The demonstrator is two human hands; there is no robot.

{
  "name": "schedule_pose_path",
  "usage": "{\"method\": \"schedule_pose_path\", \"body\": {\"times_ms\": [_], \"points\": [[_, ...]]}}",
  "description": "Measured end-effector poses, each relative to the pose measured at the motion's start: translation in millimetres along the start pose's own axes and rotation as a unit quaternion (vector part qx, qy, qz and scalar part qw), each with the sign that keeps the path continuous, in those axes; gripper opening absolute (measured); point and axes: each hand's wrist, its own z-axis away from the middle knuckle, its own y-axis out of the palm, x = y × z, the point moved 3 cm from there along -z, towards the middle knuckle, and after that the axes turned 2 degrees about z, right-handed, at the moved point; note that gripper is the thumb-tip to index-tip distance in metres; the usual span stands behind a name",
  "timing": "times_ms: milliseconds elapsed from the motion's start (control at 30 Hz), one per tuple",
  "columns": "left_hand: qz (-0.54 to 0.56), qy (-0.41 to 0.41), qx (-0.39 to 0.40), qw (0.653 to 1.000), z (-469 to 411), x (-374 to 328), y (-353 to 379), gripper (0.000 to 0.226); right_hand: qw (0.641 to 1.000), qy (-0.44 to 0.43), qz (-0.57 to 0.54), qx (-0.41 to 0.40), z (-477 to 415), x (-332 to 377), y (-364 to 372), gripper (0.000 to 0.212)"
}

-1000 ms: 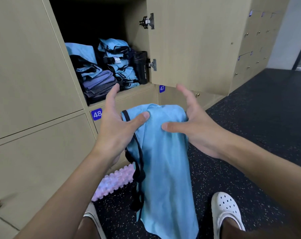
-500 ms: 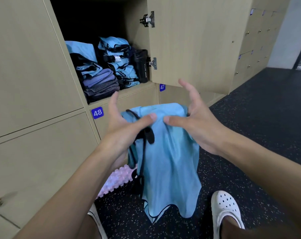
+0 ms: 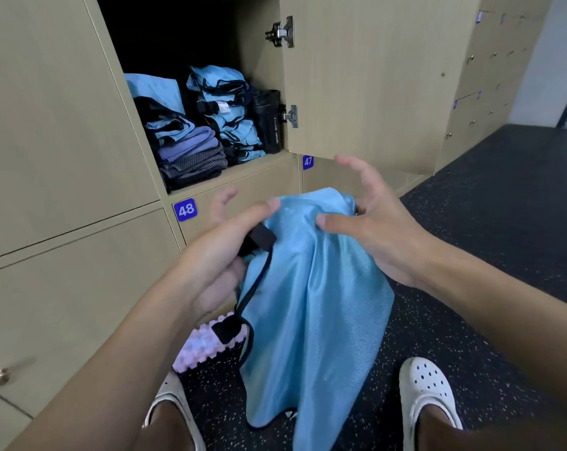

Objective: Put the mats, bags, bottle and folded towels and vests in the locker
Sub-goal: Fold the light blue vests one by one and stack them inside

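One light-blue vest (image 3: 311,304) with black trim hangs at centre frame between a person's two hands, just below the sill of the open locker (image 3: 243,173). The left hand (image 3: 217,252) grips its top left edge, thumb laid over the cloth and lower fingers (image 3: 225,283) curled round fabric and black strap. The right hand (image 3: 383,232) pinches the top right, thumb on the front, some fingers behind, the others spread clear above. Inside the locker, upper centre, sit two stacks of folded cloth (image 3: 191,151) and one black bottle (image 3: 269,120) against the right wall, with dark open space above them. The one door (image 3: 373,76) stands swung wide at upper right. On the speckled floor (image 3: 503,222) lie one pink ridged roller (image 3: 200,348) behind the vest and two white shoes (image 3: 428,388).
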Motion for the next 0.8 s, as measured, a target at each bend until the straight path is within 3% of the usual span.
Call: {"method": "schedule_pose_path", "body": {"times_ms": [100,167,233,333,467,533,667,733,800], "points": [[-0.058,-0.026,0.095,0.993,6.7,3.1,1.0,0.108,0.999,-0.022,0.027,-0.042,-1.7,1.0,-1.1,0.063],[-0.167,0.001,0.107,0.98,8.1,5.9,0.3,0.108,0.998,-0.023,0.025,-0.051,-3.0,-0.1,-2.2,0.059],[-0.288,0.067,0.079,0.952,5.1,10.2,-1.1,0.082,0.997,-0.02,0.04,-0.057,-4.2,-2.0,-2.9,0.059],[-0.36,0.143,0.032,0.921,0.2,14.5,-0.9,0.036,0.996,-0.022,0.07,-0.057,-4.3,-2.8,-4.3,0.05],[-0.393,0.211,-0.003,0.895,-8.1,10.8,-3.8,0.014,0.997,-0.004,0.062,-0.035,-3.3,0.3,-10.9,0.033],[-0.349,0.186,0.001,0.918,-10.4,6.1,-5.3,0.008,0.995,-0.002,0.094,-0.019,-5.0,0.6,-15.8,0.023],[-0.277,0.145,0.029,0.949,-11.1,1.6,-3.7,0.022,0.985,-0.003,0.175,0.01,-5.7,-3.5,-17.6,0.007],[-0.256,0.135,0.022,0.957,-11.3,2.6,-2.4,0.019,0.985,0.012,0.169,0.029,-4.1,-4.7,-14.4,0.01],[-0.248,0.125,0.008,0.961,-10.7,2.6,-2.0,0.013,0.982,0.04,0.173,0.066,-2.3,-6.4,-12.2,0.029]]}}
